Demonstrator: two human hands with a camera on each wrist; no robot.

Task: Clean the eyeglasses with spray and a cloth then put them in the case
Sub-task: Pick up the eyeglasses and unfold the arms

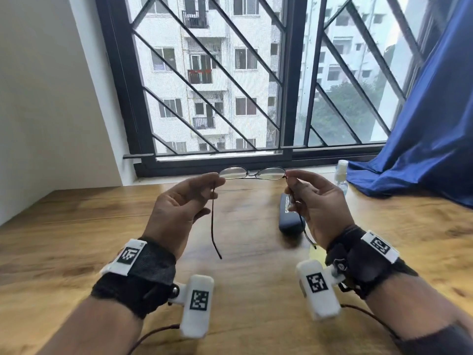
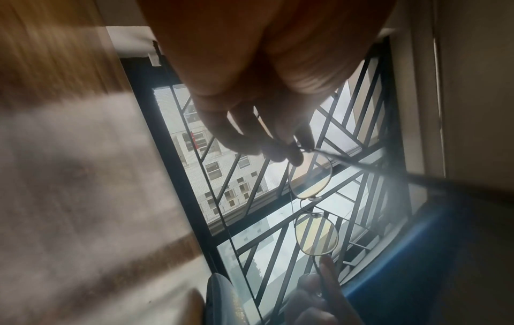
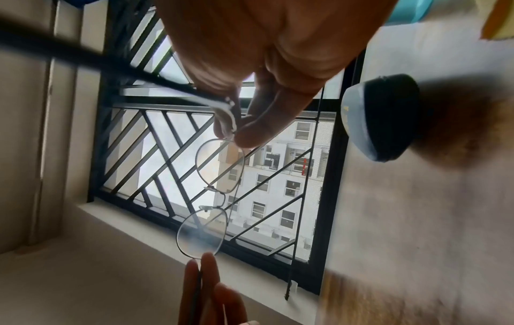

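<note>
Thin wire-rimmed eyeglasses [image 1: 252,173] hang in the air above the wooden table [image 1: 243,278], lenses toward the window, both temples unfolded toward me. My left hand [image 1: 217,181] pinches the left hinge; my right hand [image 1: 289,179] pinches the right hinge. In the left wrist view the eyeglasses [image 2: 311,182] stretch away from my left hand [image 2: 297,151] to the other hand's fingers. In the right wrist view my right hand [image 3: 232,134] pinches the eyeglasses [image 3: 219,165] at the hinge. A dark blue case [image 1: 289,213] lies closed on the table under my right hand. A clear spray bottle [image 1: 341,176] stands near the sill.
A barred window [image 1: 230,85] runs along the far edge of the table. A blue curtain [image 1: 422,149] drapes onto the table at the right, beside the bottle. A white wall [image 1: 51,98] borders the left. No cloth is visible.
</note>
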